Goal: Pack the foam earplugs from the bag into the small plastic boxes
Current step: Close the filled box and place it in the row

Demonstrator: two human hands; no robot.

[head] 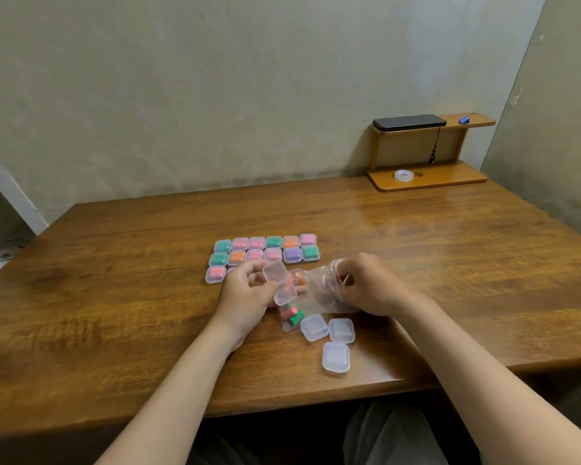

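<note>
Empty boxes (pixel 336 357) at 6 o'clock. Left hand (pixel 245 293) pinches open box (pixel 284 293); right hand (pixel 369 286) grips bag (pixel 319 288) mouth. Earplugs (pixel 292 315) likely soft, light: pinch mid-body.

The brown wooden table (pixel 114 280) is glossy and smooth, the small square clear plastic boxes (pixel 336 357) shiny, the transparent plastic bag (pixel 319 286) crinkled.

Left hand (pixel 249 292) hides box (pixel 230 270) left of bag (pixel 319 288); only purple sliver shows. Right hand (pixel 366 285) fingertips at bag mouth, blurred by plastic. Earplugs (pixel 292 315) in bag partly behind open box (pixel 285 293). Forearms cut by bottom edge.
</note>
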